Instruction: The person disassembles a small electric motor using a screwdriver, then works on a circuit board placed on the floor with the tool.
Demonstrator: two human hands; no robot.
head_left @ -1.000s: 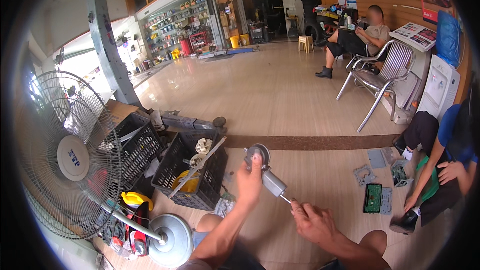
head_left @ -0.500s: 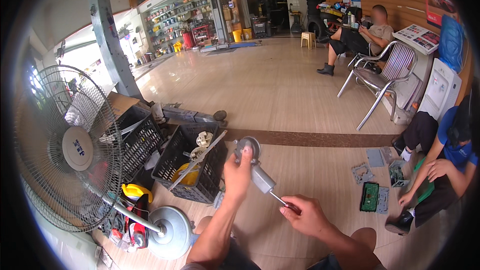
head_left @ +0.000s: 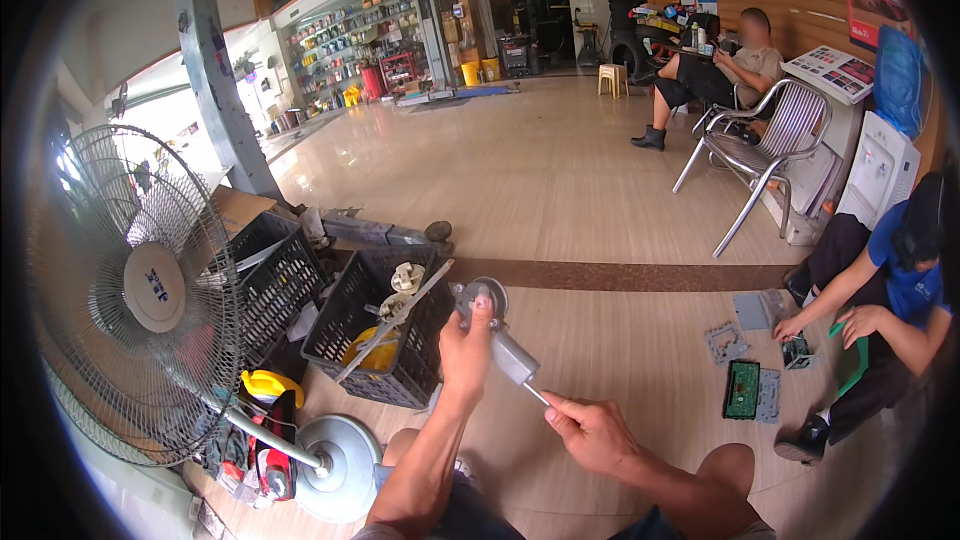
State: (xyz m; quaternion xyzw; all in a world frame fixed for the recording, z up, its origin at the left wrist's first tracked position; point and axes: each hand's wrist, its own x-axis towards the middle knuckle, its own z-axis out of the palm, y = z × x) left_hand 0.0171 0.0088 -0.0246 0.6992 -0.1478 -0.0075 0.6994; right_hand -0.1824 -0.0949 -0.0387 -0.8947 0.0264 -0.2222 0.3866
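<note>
Gearmotor (head_left: 513, 357) of dull grey metal, disc-headed with a smooth cylindrical body, at the frame's lower centre — gripped by the left hand (head_left: 464, 355), thumb across the disc. The right hand (head_left: 592, 433) closes round a thin metal-shafted tool (head_left: 535, 393) at the cylinder's end. Leftward, a flat strip (head_left: 397, 321) slants across a lattice-walled black plastic crate (head_left: 365, 381); a wire-caged fan (head_left: 155, 287) fills the left — a green circuit board (head_left: 742, 392) lies lower right.

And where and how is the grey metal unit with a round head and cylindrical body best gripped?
Probably by the broad round head, from the left, thumb over its face, as the left hand does. The cylindrical body slants down rightward, and the slim metal tool in the right hand points at its lower end, so keep that end free.
</note>
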